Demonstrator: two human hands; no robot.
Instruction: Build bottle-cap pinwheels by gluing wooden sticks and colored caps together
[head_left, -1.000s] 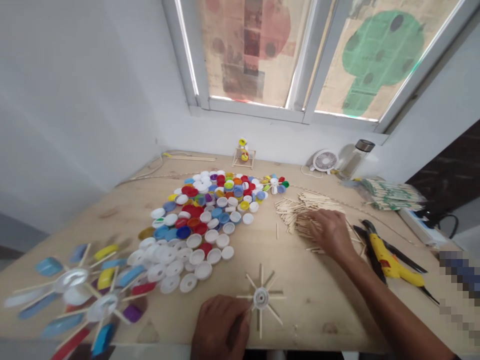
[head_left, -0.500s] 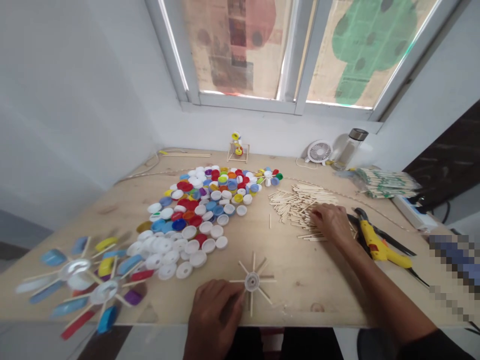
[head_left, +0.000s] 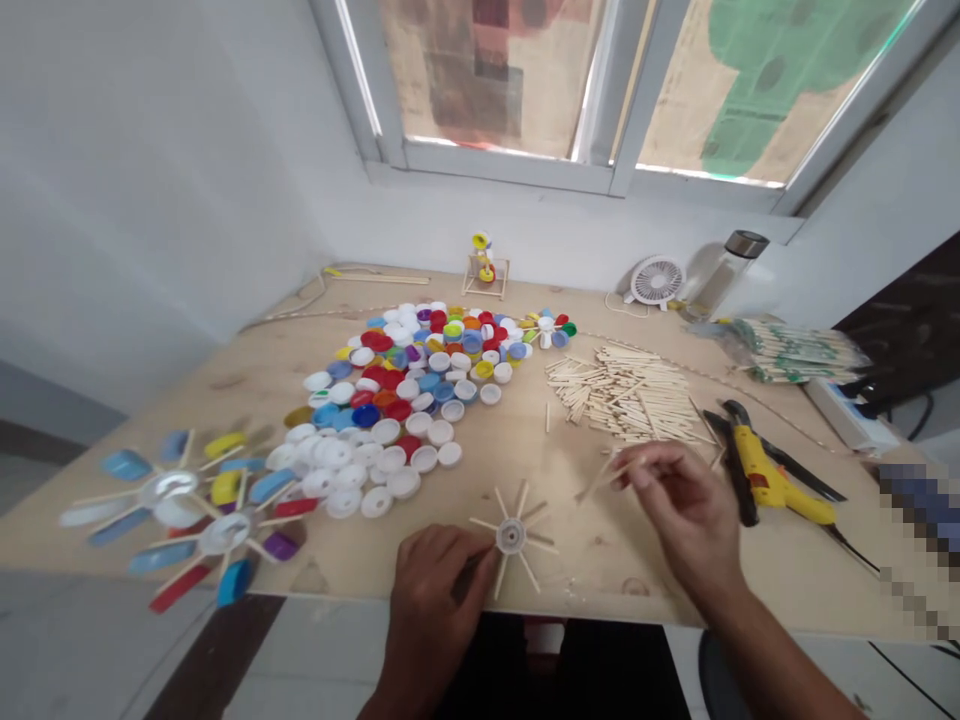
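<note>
Now craft sticks (head_left: 604,477) in right hand (head_left: 686,515)

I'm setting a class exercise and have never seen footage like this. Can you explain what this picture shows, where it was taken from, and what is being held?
There is no machine here: these are a person's own bare hands, filmed by one camera worn on the head, looking forward and down. On the pale wooden tabletop lie a spread of multicoloured plastic bottle caps, a heap of thin wooden craft sticks and a yellow glue gun. The left hand is against a star of wooden sticks around a white cap. The right hand has its fingers pinched on a few loose thin wooden sticks.
</note>
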